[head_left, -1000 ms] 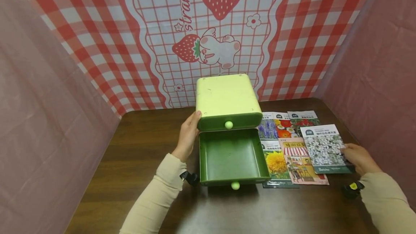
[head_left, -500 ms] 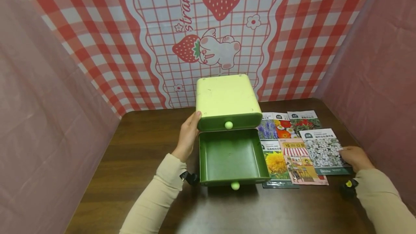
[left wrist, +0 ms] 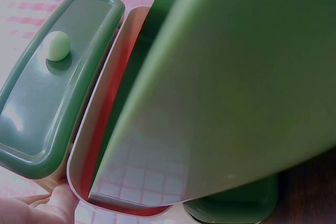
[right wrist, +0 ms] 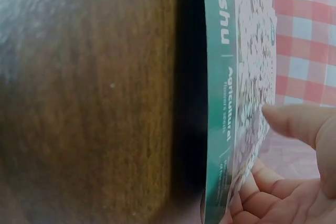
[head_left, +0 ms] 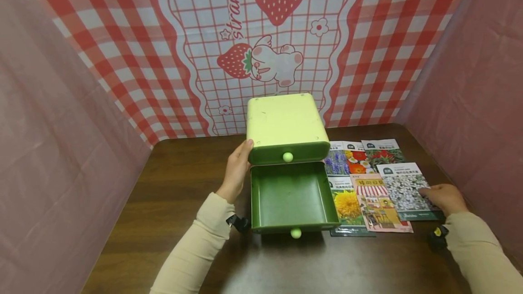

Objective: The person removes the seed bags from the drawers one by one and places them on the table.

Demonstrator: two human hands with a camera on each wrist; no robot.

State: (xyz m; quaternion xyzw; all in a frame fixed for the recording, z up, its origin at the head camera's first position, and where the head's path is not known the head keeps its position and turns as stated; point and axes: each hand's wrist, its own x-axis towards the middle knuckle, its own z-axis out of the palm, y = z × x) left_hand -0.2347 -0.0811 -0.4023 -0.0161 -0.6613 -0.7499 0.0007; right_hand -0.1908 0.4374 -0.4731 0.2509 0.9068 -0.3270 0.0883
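In the head view, a small pale-yellow drawer cabinet [head_left: 286, 119] stands on the table with its lower green drawer [head_left: 290, 194] pulled out and nothing visible inside. My left hand [head_left: 234, 171] rests against the cabinet's left side by the upper drawer [head_left: 304, 152], fingers mostly straight. To the right, my right hand [head_left: 445, 198] pinches the edge of a white-flower seed packet [head_left: 404, 187]. In the right wrist view the thumb [right wrist: 294, 121] lies on this packet's face and the fingers are curled at its edge. It overlaps the pink-bordered packet [head_left: 377, 214].
Several other seed packets lie beside the cabinet: purple [head_left: 337, 162], orange-and-red [head_left: 356, 160], red [head_left: 384, 152] and yellow-flowered [head_left: 347, 205]. A checked strawberry cloth [head_left: 376, 58] hangs behind the brown table [head_left: 171, 194]. Pink curtains [head_left: 478, 103] close in both sides.
The white-flower packet has come down slightly towards the table, then stayed nearly in place. My right thumb has shifted left onto its face. The left hand and cabinet have not moved.
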